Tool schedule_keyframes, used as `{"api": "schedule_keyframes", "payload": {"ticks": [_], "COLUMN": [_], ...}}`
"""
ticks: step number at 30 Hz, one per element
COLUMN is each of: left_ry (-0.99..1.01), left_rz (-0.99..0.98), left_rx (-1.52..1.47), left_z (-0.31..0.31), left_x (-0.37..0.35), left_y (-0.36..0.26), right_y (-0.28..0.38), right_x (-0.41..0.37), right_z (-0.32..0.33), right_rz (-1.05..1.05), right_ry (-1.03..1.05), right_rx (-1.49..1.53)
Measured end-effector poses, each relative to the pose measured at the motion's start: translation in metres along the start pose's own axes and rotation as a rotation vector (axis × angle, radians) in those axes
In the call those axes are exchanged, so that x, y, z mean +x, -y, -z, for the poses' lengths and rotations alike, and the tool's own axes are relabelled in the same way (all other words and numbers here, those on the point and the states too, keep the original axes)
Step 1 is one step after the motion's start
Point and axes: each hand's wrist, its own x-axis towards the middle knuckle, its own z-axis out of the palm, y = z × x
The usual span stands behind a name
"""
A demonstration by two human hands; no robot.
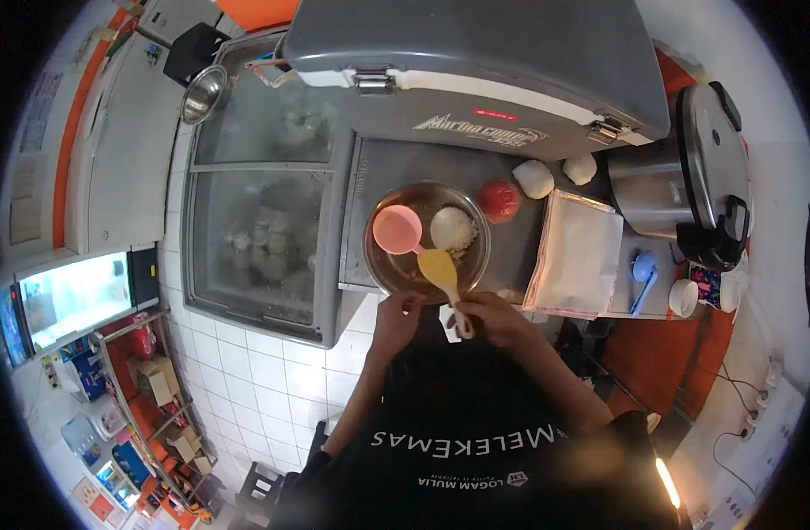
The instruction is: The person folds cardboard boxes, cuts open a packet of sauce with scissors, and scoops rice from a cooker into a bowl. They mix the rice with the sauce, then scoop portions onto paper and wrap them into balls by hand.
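Observation:
A steel bowl (377, 269) stands on the grey counter in front of me. Inside it are a pink cup (397, 230) with a handle and a mound of white rice (453, 229). My right hand (493, 320) is closed around the handle of a yellow rice paddle (439, 268), whose blade lies over the bowl's near part. At the bowl's near left edge is my left hand (400, 320), its fingers curled; whether they grip the rim is too small to tell. A red round bundle (499, 201) sits just right of the bowl.
Two white bundles (534, 179) lie behind a stack of wrapping paper (579, 256). Farther right are a large rice cooker (661, 177) and a blue spoon (643, 281). A grey cool box (476, 71) stands at the back, a glass-topped freezer (255, 238) at the left.

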Motion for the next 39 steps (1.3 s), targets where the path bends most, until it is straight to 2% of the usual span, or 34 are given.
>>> {"api": "schedule_keyframes", "payload": {"ticks": [4, 6, 7, 10, 12, 14, 16, 18, 19, 21, 22, 23, 24, 25, 26, 27, 30, 31, 32, 34, 37, 38, 39], "left_ry": [-0.136, -0.228, -0.25, -0.293, -0.289, -0.362, -0.389, -0.369, -0.396, -0.374, -0.396, -0.411, -0.42, -0.313, -0.251, -0.209, -0.376, -0.383, -0.32, -0.19, -0.352, -0.359, -0.365], "left_rz": [-0.055, -0.065, -0.038, 0.027, 0.061, 0.175, 0.249, 0.291, 0.267, 0.088, -0.021, -0.132, -0.241, -0.074, 0.027, 0.14, 0.054, 0.068, 0.076, 0.088, -0.095, -0.091, -0.086], "left_rx": [0.397, 0.51, 0.503, 0.5, 0.527, 0.534, 0.511, 0.459, 0.429, 0.529, 0.486, 0.445, 0.408, 0.0, -0.197, -0.388, -0.279, -0.535, -0.464, -0.325, -0.271, -0.268, -0.265], "left_z": [-0.031, -0.046, -0.048, -0.055, -0.062, -0.084, -0.085, -0.077, -0.079, -0.069, -0.062, -0.054, -0.047, -0.032, -0.028, -0.024, -0.002, 0.0, 0.014, 0.04, 0.057, 0.062, 0.065], "left_x": [0.032, 0.053, 0.057, 0.066, 0.071, 0.09, 0.09, 0.082, 0.091, 0.099, 0.089, 0.078, 0.067, 0.045, 0.042, 0.04, -0.004, 0.007, 0.002, -0.002, 0.004, 0.008, 0.013], "left_y": [0.004, -0.003, -0.011, -0.028, -0.02, 0.021, 0.016, 0.012, 0.038, 0.079, 0.07, 0.061, 0.051, 0.022, 0.021, 0.021, -0.047, -0.013, -0.006, 0.001, 0.017, 0.021, 0.02], "right_y": [0.012, 0.022, 0.024, 0.023, 0.02, 0.012, 0.006, 0.004, 0.005, 0.015, 0.021, 0.02, 0.03, 0.041, 0.048, 0.052, 0.043, 0.035, 0.026, 0.02, 0.019, 0.021, 0.017], "right_x": [-0.038, -0.054, -0.06, -0.074, -0.083, -0.093, -0.101, -0.106, -0.108, -0.105, -0.102, -0.089, -0.083, -0.076, -0.07, -0.062, -0.024, -0.004, 0.013, 0.038, 0.039, 0.035, 0.033], "right_z": [0.022, 0.027, 0.029, 0.036, 0.037, 0.041, 0.048, 0.057, 0.061, 0.063, 0.063, 0.066, 0.061, 0.054, 0.046, 0.037, 0.017, 0.015, 0.014, 0.028, 0.016, 0.006, -0.006], "right_rz": [0.173, 0.223, 0.25, 0.282, 0.281, 0.275, 0.275, 0.32, 0.345, 0.426, 0.468, 0.704, 0.777, 0.849, 0.915, 0.9, 0.778, 0.703, 0.623, 0.697, 0.741, 0.745, 0.625], "right_ry": [-0.007, -0.117, -0.172, -0.168, -0.172, -0.179, -0.19, -0.194, -0.196, -0.301, -0.354, -0.426, -0.453, -0.486, -0.525, -0.566, -0.635, -0.622, -0.605, -0.584, -0.624, -0.652, -0.66], "right_rx": [0.073, 0.054, 0.045, 0.027, 0.024, 0.019, 0.008, -0.123, -0.187, -0.549, -0.727, -0.945, -1.099, -1.253, -1.406, -1.48, -1.689, -1.748, -1.805, -1.781, -1.751, -1.739, -1.768]}}
